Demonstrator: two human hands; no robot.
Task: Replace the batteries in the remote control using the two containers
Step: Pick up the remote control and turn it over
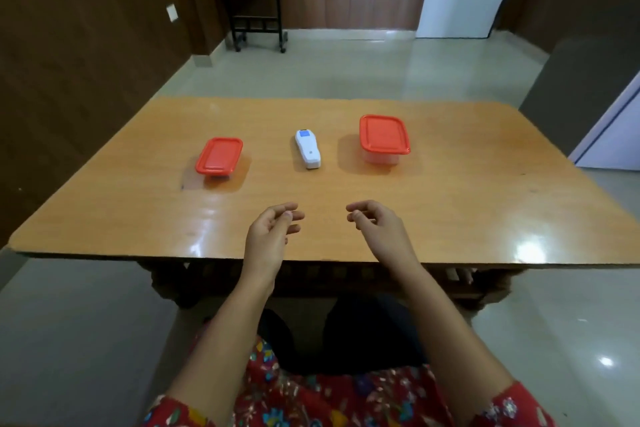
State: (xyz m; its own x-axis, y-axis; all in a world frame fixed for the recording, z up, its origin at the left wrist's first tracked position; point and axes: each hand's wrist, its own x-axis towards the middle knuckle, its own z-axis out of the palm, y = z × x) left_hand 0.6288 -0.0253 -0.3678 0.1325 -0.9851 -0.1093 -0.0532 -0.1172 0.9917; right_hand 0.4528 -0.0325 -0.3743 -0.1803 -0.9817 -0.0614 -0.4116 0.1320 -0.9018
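A white remote control (307,149) with a small blue screen lies in the middle of the wooden table (450,211). To its left sits a low clear container with a red lid (219,155). To its right stands a taller clear container with a red lid (384,134). Both lids are on, and I cannot see what is inside. My left hand (272,230) and my right hand (375,222) hover over the near part of the table, palms facing each other, fingers loosely curled and apart, holding nothing. Both hands are well short of the remote.
The table's near edge (242,256) runs just under my wrists. A dark side table (258,3) with a small white pot stands at the back wall. A grey chair back (581,87) is at the far right of the table.
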